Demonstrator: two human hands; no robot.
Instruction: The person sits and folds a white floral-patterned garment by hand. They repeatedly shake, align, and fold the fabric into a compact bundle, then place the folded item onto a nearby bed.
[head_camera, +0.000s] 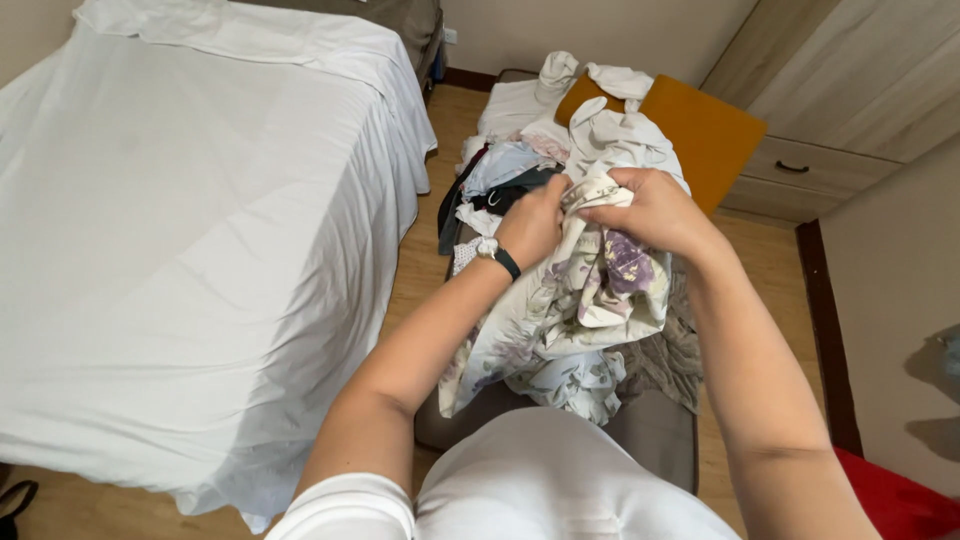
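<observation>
Bedroom with wooden flooring is showing; a bed (180, 220) under a white sheet is filling the left half of the frame. A wooden cabinet (830, 90) with a drawer is standing at upper right, and an orange panel (705, 130) is leaning in front of it. A red item (895, 500) is lying at the lower right corner.

A pile of clothes (540, 130) is sitting at centre top on a grey bench (655, 430), which is running down toward the lower centre. White, pale blue and dark garments are lying mixed in the pile.

At centre frame, both hands are gripping a floral cloth (580, 310), white with purple and green print. The left hand (530, 225) is closing its fingers on the cloth's upper edge; a black band and a white scrunchie are sitting on that wrist. The right hand (655, 210) is pinching the same bunched edge just beside the left, the two hands nearly touching. The cloth is hanging down from the hands in crumpled folds, its lower part resting on the bench and against the person's white top at bottom centre.
</observation>
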